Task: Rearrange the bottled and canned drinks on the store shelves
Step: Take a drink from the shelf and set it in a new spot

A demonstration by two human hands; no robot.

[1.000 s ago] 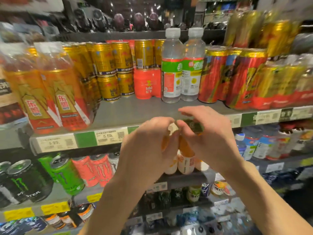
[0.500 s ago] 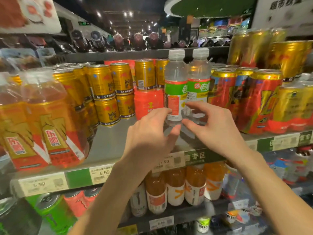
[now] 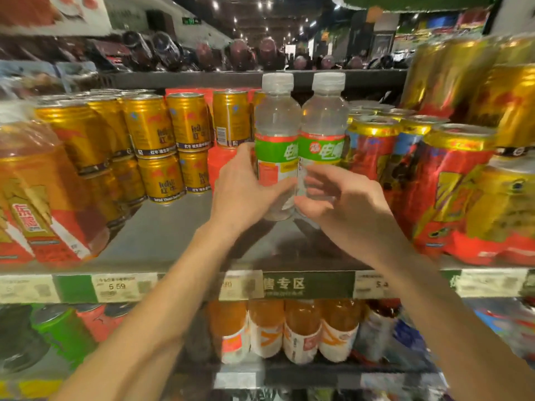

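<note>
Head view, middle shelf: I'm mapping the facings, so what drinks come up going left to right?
Orange bottles → gold cans → left clear bottle, held by left hand → right clear bottle, with right hand → red cans.

Both bare arms reach up and forward over the front edge of the shelf, coming in from the bottom and meeting in the middle. The left hand (image 3: 243, 192) is wrapped around the lower part of the left clear bottle (image 3: 276, 146), thumb across its front. The right hand (image 3: 344, 206) is turned palm inward, with its fingers (image 3: 318, 175) curled and pinching low on the right clear bottle (image 3: 322, 140). The two hands nearly touch.
</note>
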